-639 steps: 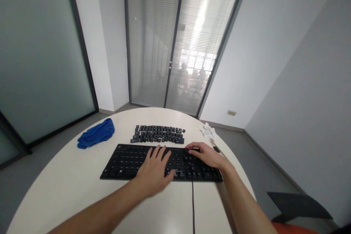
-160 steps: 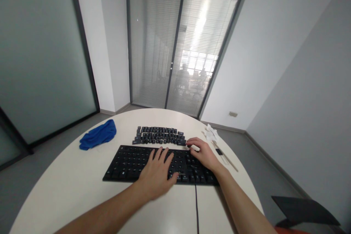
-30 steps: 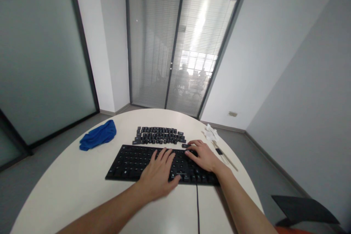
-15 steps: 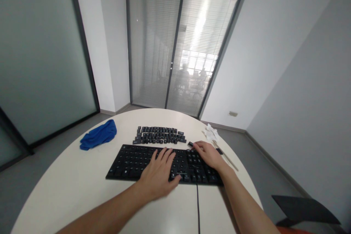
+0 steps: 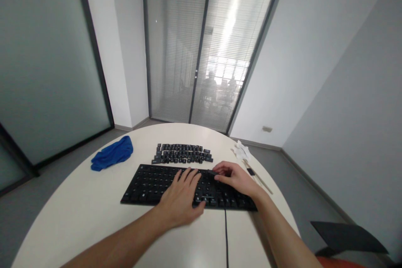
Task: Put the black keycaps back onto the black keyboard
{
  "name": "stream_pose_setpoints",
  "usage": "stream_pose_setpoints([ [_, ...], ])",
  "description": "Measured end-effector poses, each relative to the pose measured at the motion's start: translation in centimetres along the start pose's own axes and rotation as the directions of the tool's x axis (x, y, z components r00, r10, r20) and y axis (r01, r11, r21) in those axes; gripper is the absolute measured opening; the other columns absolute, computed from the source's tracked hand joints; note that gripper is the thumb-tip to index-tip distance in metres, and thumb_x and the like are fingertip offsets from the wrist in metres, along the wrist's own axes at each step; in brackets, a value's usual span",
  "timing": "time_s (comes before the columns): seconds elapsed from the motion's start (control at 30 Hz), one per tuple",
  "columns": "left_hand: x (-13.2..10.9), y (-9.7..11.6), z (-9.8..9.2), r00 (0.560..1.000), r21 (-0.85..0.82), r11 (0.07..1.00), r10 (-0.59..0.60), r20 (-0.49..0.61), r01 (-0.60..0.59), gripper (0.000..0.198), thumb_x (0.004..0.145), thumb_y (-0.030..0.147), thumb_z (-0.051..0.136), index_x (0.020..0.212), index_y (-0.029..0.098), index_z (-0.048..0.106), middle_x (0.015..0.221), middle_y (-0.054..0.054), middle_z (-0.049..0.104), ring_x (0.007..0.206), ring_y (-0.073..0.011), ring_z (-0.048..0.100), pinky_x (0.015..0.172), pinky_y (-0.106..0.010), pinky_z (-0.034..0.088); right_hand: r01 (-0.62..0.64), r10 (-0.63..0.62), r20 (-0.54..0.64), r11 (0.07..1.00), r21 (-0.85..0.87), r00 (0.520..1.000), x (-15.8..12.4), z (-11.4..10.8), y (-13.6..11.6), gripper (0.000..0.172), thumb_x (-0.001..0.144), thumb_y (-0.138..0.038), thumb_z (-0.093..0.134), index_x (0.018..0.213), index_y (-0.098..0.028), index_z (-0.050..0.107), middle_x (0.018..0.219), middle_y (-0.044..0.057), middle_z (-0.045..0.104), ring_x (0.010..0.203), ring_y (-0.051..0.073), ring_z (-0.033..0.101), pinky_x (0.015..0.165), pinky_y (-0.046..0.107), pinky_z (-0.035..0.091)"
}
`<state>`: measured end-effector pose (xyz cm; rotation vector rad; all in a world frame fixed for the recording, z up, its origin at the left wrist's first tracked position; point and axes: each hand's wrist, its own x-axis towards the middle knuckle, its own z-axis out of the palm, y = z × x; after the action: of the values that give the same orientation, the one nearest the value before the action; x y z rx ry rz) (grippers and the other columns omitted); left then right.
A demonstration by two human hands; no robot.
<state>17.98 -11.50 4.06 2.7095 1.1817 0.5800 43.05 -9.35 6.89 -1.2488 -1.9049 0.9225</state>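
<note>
A black keyboard [image 5: 150, 184], with many of its keycaps off, lies across the white round table [image 5: 94, 213]. My left hand [image 5: 180, 199] rests open on its middle, fingers spread over the keys. Over the keyboard's right part, my right hand [image 5: 234, 177] pinches a black keycap [image 5: 212, 172] between thumb and fingers. Just beyond the keyboard, loose keycaps [image 5: 182, 153] are laid out in rows. The keys under both hands are partly hidden.
A blue cloth [image 5: 113, 153] lies at the table's left. Toward the right edge are crumpled white tissue [image 5: 241, 150] and a thin stick-like tool [image 5: 262, 181] with a dark band near it. The keyboard's cable [image 5: 226, 234] runs toward me. A dark chair part [image 5: 348, 236] stands at lower right.
My right hand has brought the keycap from the table beyond the keyboard's back edge left and nearer, over the keyboard. My left hand has stayed in place.
</note>
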Motion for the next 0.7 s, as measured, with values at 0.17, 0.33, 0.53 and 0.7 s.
stream_pose_setpoints([
  [0.17, 0.1, -0.2, 0.0, 0.996, -0.108, 0.994, -0.012, -0.083, 0.003, 0.052, 0.088, 0.033, 0.055, 0.137, 0.015, 0.050, 0.141, -0.011, 0.054, 0.135, -0.0292, 0.042, 0.116, -0.048, 0.030, -0.027, 0.032, 0.118, 0.999, -0.041, 0.993, -0.3, 0.7, -0.7, 0.027, 0.078, -0.038, 0.075, 0.093, -0.017, 0.072, 0.090, 0.005, 0.073, 0.085, 0.020, 0.066, 0.081, 0.032, 0.051],
  [0.33, 0.5, -0.6, -0.1, 0.988, -0.243, 0.970, -0.037, -0.151, 0.000, 0.031, 0.096, 0.028, 0.051, 0.124, 0.024, 0.062, 0.121, -0.005, 0.067, 0.115, -0.0230, 0.057, 0.104, -0.044, 0.043, -0.006, 0.022, 0.148, 0.994, -0.109, 0.989, -0.4, 1.2, -1.2, 0.021, 0.077, -0.036, 0.074, 0.087, -0.017, 0.073, 0.085, 0.004, 0.073, 0.079, 0.018, 0.064, 0.076, 0.030, 0.050],
  [0.53, 0.8, -0.9, 0.0, 0.987, -0.303, 0.952, -0.016, -0.158, -0.033, 0.019, 0.094, 0.027, 0.059, 0.108, 0.027, 0.072, 0.109, -0.003, 0.071, 0.106, -0.0222, 0.061, 0.097, -0.042, 0.046, 0.031, 0.003, 0.151, 0.974, -0.226, 0.989, -0.4, 1.6, -1.9, 0.017, 0.071, -0.030, 0.078, 0.083, -0.019, 0.077, 0.079, 0.001, 0.071, 0.074, 0.017, 0.061, 0.069, 0.026, 0.046],
  [0.7, 0.9, -1.0, -0.1, 0.992, -0.305, 0.952, -0.007, -0.125, -0.031, 0.015, 0.090, 0.024, 0.066, 0.102, 0.028, 0.075, 0.104, -0.001, 0.073, 0.105, -0.0228, 0.061, 0.095, -0.041, 0.045, 0.037, 0.004, 0.174, 0.972, -0.233, 0.985, -0.4, 1.7, -1.9, 0.017, 0.070, -0.029, 0.080, 0.084, -0.020, 0.078, 0.081, 0.001, 0.073, 0.076, 0.017, 0.063, 0.069, 0.026, 0.047],
])
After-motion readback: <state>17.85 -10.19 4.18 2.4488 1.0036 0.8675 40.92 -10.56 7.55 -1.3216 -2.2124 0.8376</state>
